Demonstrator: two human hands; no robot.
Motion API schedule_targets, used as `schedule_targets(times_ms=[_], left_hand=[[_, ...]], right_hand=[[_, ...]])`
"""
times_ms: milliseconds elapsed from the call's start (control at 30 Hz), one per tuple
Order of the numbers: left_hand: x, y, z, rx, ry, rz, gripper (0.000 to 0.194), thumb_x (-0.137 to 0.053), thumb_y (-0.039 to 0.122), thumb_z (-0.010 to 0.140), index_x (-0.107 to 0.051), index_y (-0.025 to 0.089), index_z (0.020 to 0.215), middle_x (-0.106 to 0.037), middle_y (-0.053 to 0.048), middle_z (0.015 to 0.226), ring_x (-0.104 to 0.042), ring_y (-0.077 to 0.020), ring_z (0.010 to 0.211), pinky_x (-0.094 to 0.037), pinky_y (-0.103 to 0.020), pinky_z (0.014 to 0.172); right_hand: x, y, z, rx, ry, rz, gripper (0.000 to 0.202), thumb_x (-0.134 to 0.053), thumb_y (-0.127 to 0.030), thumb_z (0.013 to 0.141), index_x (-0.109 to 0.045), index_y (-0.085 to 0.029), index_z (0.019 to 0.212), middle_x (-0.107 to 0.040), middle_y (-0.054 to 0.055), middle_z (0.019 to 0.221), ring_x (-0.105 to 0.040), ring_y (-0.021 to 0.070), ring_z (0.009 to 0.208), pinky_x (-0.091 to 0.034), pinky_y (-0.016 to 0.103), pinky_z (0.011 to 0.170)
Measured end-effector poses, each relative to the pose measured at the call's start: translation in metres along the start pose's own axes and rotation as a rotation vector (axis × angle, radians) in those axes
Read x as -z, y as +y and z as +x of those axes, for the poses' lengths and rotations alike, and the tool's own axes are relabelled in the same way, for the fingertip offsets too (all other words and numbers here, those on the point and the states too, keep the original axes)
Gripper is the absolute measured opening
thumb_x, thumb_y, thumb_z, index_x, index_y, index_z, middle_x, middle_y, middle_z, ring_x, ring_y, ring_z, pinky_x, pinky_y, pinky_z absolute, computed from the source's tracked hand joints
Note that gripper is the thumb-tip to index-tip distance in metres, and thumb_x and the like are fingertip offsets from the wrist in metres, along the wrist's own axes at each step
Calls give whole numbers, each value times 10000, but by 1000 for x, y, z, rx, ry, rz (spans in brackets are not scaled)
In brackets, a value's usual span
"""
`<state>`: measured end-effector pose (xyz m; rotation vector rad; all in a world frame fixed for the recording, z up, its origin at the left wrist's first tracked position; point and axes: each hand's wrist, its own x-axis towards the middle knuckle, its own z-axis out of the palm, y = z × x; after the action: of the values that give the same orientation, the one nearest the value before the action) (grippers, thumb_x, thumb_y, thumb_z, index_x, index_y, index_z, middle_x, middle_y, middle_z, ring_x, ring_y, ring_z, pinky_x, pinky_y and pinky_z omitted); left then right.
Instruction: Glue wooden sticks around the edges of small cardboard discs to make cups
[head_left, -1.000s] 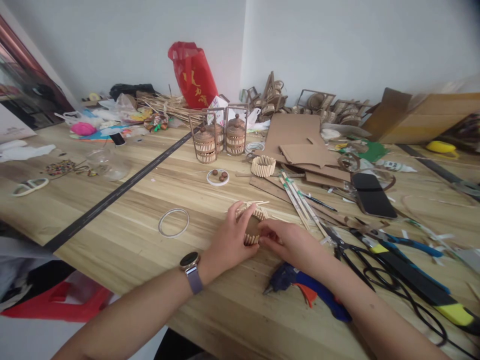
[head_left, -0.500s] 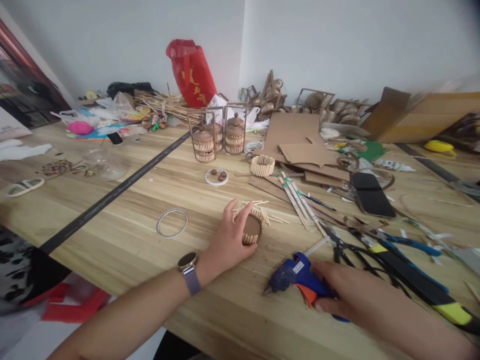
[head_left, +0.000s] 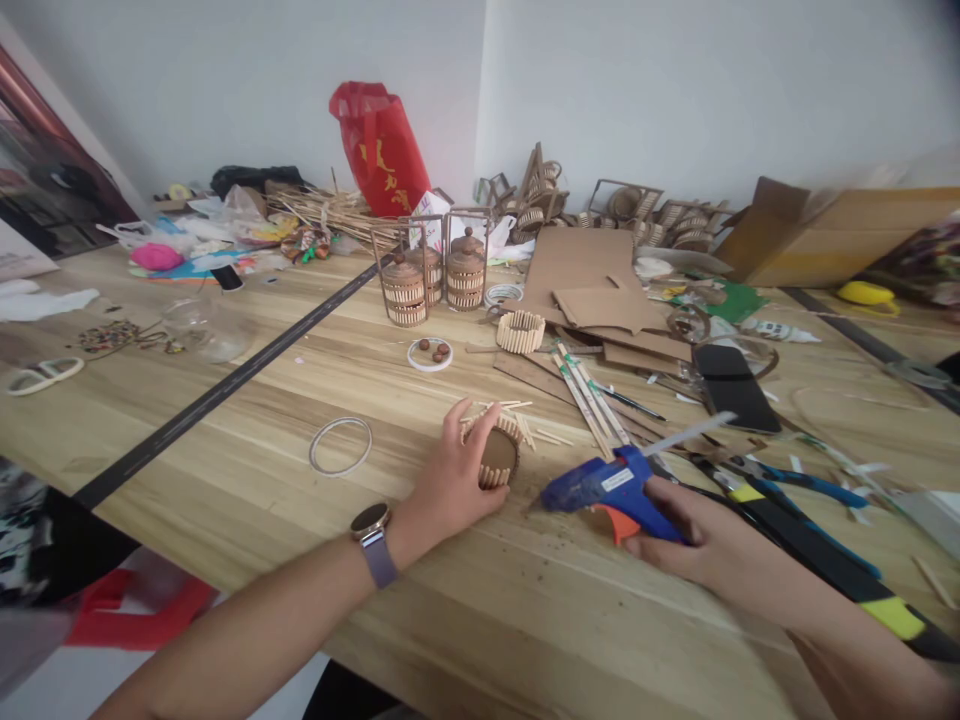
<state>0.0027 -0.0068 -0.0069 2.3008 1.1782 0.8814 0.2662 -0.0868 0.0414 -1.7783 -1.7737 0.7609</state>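
Observation:
My left hand (head_left: 450, 468) is curled around a small round basket (head_left: 501, 458) with a brown base and a wall of short upright sticks. Part of its far rim is hidden behind my fingers. In my right hand (head_left: 686, 530) is a blue glue gun (head_left: 611, 492) with an orange trigger, its nozzle pointing left toward the basket but apart from it. A translucent glue stick (head_left: 694, 432) juts from its back end. Loose short sticks (head_left: 534, 430) lie just behind the basket. A taller stick ring (head_left: 520, 332) stands farther back.
A white ring (head_left: 340, 446) lies left of my left hand. Brown beads (head_left: 434, 350) rest inside another ring. Lidded baskets with frames (head_left: 406, 290) stand behind. Cardboard sheets (head_left: 581, 265), a phone (head_left: 735, 388), pliers (head_left: 814, 485) and a black-yellow cutter (head_left: 810, 550) occupy the right side.
My right hand has lifted the glue gun off the table and swung it up, so its nozzle is nearer the basket's height in view. My left hand stays on the basket.

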Motion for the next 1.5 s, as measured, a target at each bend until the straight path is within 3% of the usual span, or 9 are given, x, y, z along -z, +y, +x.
schedule_targets(times_ms=[100,233,367,500,800,1500], left_hand=[[0,0,0,4,-1,0,973,-752,163,647,-214,286,1449,-164,-150,1460,-349,-350,1332,-371,-532,1077],[-1,-1,0,-11,5,-4,978,-751,161,645,-210,290,1449,-165,-148,1462,-344,-352,1336,-379,-532,1071],[0,-2,0,-8,0,-8,980,-750,155,649,-204,285,1452,-156,-154,1464,-401,-339,1298,-409,-519,1049],[1,0,0,6,-14,-4,970,-745,151,655,-206,292,1448,-163,-156,1463,-424,-346,1278,-425,-526,1030],[0,-1,0,-14,-2,-5,985,-740,145,651,-189,306,1452,-168,-148,1458,-390,-359,1299,-414,-553,1034],[0,-1,0,-12,3,17,963,-741,160,657,-208,288,1448,-182,-149,1451,-398,-344,1297,-407,-523,1053]], right_hand=[[-3,-3,-3,-99,-70,142,331,-690,-549,644,-645,-231,722,-651,14,706,-597,207,669,-497,284,577],[-16,-1,-8,-237,-68,358,421,-714,-607,634,-660,-201,730,-656,34,680,-602,204,654,-496,297,575],[-27,-4,-3,-161,-125,454,461,-675,-630,687,-686,-181,793,-721,83,834,-657,230,777,-533,328,711],[-32,-8,4,-79,-81,294,492,-637,-649,718,-706,-193,889,-750,92,887,-680,264,843,-550,365,786],[-41,-15,5,47,-73,144,421,-585,-493,803,-723,-211,1083,-747,70,1088,-680,295,990,-521,438,926],[-49,-13,5,130,-35,-61,399,-506,-448,835,-716,-197,1063,-766,83,975,-697,292,898,-538,416,849]])
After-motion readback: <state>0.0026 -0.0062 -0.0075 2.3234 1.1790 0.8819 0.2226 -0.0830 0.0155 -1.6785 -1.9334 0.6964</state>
